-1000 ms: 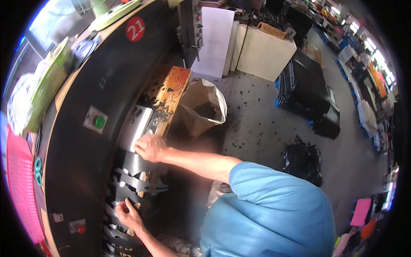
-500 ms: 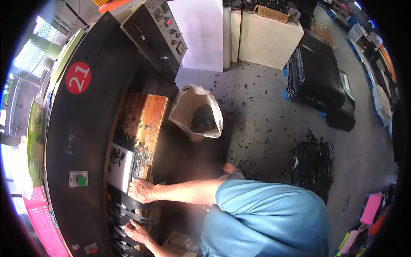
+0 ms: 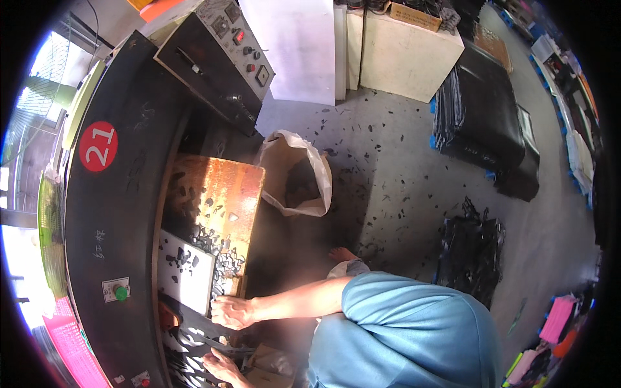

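- Left hand (image 3: 220, 367), bottom edge of frame left of centre: fingers curled down onto a black sheet of punched-out material (image 3: 194, 346); it appears to grip the sheet's edge, though the fingertips are partly hidden.
- Right hand (image 3: 234, 312), just above the left hand: palm down, fingers bent, pressing on the same black sheet where it meets the white rectangular cutting board (image 3: 187, 271).
- The black sheet lies in the lower left of frame, running from the bottom edge up under the white board; its cut-outs show as pale gaps.
- The white board carries a few small black cut pieces; more loose black pieces are heaped just to its right.
- Person's blue sleeve and blue trousers (image 3: 414, 336) fill the lower centre; a bare foot (image 3: 341, 254) shows on the floor just above the knee.
- Worn orange-brown wooden work surface (image 3: 220, 194), centre left, above the white board, scattered with black scraps.
- Open pale plastic sack (image 3: 297, 178) holding dark offcuts stands on the floor, touching the right edge of the wooden surface.
- Curved black machine frame (image 3: 123, 213) along the left side, with a red round number disc (image 3: 98, 146) and a green push button (image 3: 120, 292).
- Grey metal control box with knobs and switches (image 3: 220, 55), upper left.
- Stacks of black sheet material (image 3: 485, 116), upper right; a heap of black scrap webbing (image 3: 472, 252), right of centre.
- Cream-coloured box (image 3: 404, 55), top centre.
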The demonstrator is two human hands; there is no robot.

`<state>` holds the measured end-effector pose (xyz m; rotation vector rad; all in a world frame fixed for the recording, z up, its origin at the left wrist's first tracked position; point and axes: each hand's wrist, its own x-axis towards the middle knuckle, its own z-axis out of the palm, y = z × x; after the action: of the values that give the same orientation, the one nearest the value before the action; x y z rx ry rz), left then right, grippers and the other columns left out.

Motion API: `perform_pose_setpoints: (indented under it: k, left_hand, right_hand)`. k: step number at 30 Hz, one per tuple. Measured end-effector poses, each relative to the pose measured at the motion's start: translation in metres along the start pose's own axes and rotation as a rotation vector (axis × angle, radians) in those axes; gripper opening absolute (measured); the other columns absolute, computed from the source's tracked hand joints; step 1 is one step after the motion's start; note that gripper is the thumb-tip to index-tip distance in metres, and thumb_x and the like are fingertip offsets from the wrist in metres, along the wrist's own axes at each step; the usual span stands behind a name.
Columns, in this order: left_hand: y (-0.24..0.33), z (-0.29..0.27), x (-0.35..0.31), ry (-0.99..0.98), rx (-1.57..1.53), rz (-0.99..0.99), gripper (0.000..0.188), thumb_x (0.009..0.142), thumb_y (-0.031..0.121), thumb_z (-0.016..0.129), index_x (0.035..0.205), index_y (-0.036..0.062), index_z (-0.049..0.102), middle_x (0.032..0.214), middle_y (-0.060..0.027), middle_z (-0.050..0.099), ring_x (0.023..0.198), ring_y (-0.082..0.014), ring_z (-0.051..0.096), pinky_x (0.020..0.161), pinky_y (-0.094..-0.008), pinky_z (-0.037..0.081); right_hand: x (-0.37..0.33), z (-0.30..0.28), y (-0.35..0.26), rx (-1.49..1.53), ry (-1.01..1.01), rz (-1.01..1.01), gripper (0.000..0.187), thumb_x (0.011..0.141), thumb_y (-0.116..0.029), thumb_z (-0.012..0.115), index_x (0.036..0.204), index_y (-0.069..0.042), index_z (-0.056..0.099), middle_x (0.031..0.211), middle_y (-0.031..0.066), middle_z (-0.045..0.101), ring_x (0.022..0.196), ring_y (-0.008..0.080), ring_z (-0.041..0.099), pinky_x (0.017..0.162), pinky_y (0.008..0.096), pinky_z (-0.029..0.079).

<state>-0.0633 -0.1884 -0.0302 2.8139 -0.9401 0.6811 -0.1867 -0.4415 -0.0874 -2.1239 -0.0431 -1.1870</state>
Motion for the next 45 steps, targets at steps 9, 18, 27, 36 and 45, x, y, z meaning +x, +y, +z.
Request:
perform_pose_setpoints:
  k: [9,18,27,36,45]
  left_hand:
    - [0.024,-0.034,0.001,-0.068,-0.154,0.046,0.035,0.103,0.033,0.072,0.099,-0.0014,0.065,0.092,-0.0174,0.068,0.087,-0.0394,0.066,0.082,-0.0488,0.053]
    - [0.010,-0.094,0.042,-0.625,-0.529,-0.072,0.019,0.093,0.018,0.078,0.093,0.0030,0.067,0.081,-0.0154,0.068,0.080,-0.0389,0.068,0.073,-0.0477,0.053]
    - [-0.067,0.017,0.198,-0.100,-0.732,-0.040,0.030,0.104,0.006,0.060,0.131,-0.0053,0.066,0.137,-0.0255,0.065,0.130,-0.0405,0.062,0.111,-0.0441,0.048]
    - [-0.064,0.058,0.201,-0.073,-0.459,0.053,0.044,0.101,0.015,0.066,0.140,-0.0067,0.063,0.155,-0.0246,0.055,0.150,-0.0429,0.046,0.126,-0.0548,0.033]
    - [0.026,-0.001,0.202,-0.454,-1.345,-0.274,0.062,0.101,0.034,0.075,0.147,-0.0045,0.057,0.128,-0.0226,0.072,0.118,-0.0330,0.071,0.101,-0.0411,0.056]
  right_hand:
    - [0.010,-0.048,-0.021,-0.124,-0.038,-0.066,0.011,0.085,-0.009,0.074,0.080,-0.004,0.066,0.073,0.0081,0.056,0.071,0.0268,0.058,0.062,0.0428,0.044]
    - [0.130,-0.031,-0.040,-0.008,-0.100,0.311,0.022,0.085,-0.008,0.082,0.102,0.000,0.072,0.093,0.0161,0.073,0.085,0.0349,0.071,0.075,0.0427,0.057]
    - [0.211,0.114,-0.002,-0.360,-0.613,0.276,0.105,0.068,-0.044,0.092,0.154,-0.001,0.049,0.153,0.0395,0.035,0.137,0.0556,0.041,0.117,0.0594,0.040]
    - [0.250,0.091,0.020,0.029,-0.650,0.507,0.100,0.062,-0.048,0.086,0.147,0.000,0.060,0.148,0.0294,0.048,0.133,0.0431,0.050,0.117,0.0491,0.043]
    - [0.274,0.069,0.037,0.717,-0.528,0.980,0.093,0.077,-0.028,0.088,0.153,0.009,0.050,0.121,0.0174,0.070,0.108,0.0206,0.068,0.096,0.0318,0.054]
